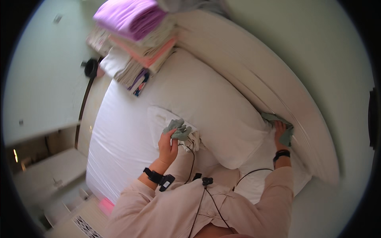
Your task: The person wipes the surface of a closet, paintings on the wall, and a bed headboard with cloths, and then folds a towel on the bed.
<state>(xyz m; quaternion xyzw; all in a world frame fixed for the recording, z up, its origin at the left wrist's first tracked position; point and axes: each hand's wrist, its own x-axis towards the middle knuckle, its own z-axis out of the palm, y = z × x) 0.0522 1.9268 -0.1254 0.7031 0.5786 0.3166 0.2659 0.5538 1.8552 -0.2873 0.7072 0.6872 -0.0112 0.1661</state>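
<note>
Bunched in my left hand (pixel 168 147) is a grey-green cloth (pixel 178 129), held above a folded white cloth (pixel 156 116) on the bed. My right hand (pixel 280 135) reaches past the pillow's end and presses a second grey-green cloth (pixel 286 137) against the lower part of the cream headboard (pixel 256 59). Part of that cloth spreads along the headboard beside the pillow corner. A large white pillow (pixel 208 98) lies along the headboard. Both wrists wear black bands, and a thin black cable runs from each side near my body.
Folded bedding, with a purple blanket (pixel 128 16) on top, is stacked at the bed's far end. Beside it lies a pile of folded fabrics (pixel 122 67). The white sheet (pixel 119 131) covers the mattress. A white cabinet (pixel 50 172) stands at the lower left, near a pink item (pixel 106 206).
</note>
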